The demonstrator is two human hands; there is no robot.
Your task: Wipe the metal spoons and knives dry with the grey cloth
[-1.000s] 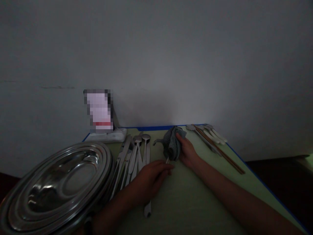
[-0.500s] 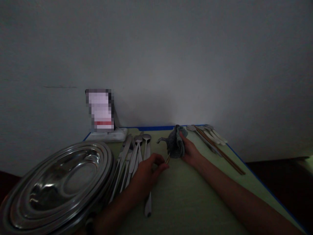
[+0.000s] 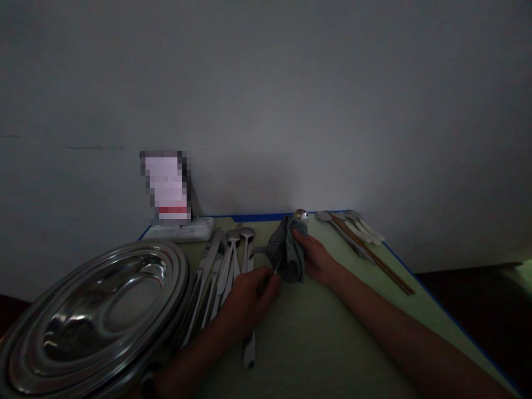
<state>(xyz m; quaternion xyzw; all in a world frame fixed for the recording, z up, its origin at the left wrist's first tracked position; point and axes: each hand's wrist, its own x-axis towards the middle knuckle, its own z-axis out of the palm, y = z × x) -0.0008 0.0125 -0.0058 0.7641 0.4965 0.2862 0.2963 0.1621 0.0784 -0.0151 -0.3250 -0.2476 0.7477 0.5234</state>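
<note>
A shiny spoon (image 3: 301,214) is held up over the table, its bowl showing above a grey cloth (image 3: 286,252). My right hand (image 3: 318,257) is closed around the cloth, which wraps the middle of the spoon. Lower down, my left hand (image 3: 255,291) pinches the end of the spoon's handle just below the cloth. Left of my hands lie several knives (image 3: 208,266) and a few spoons (image 3: 247,235), partly hidden by my left forearm.
Stacked metal plates (image 3: 137,302) fill the left front of the green table (image 3: 324,343). A phone (image 3: 168,185) stands on a white base (image 3: 187,230) by the wall. At the right lie a spoon, wooden chopsticks (image 3: 384,266) and white-handled cutlery (image 3: 361,227).
The cloth has slid down the spoon, baring its bowl at the top. My right hand has moved slightly left and down; my left hand still grips the handle's end.
</note>
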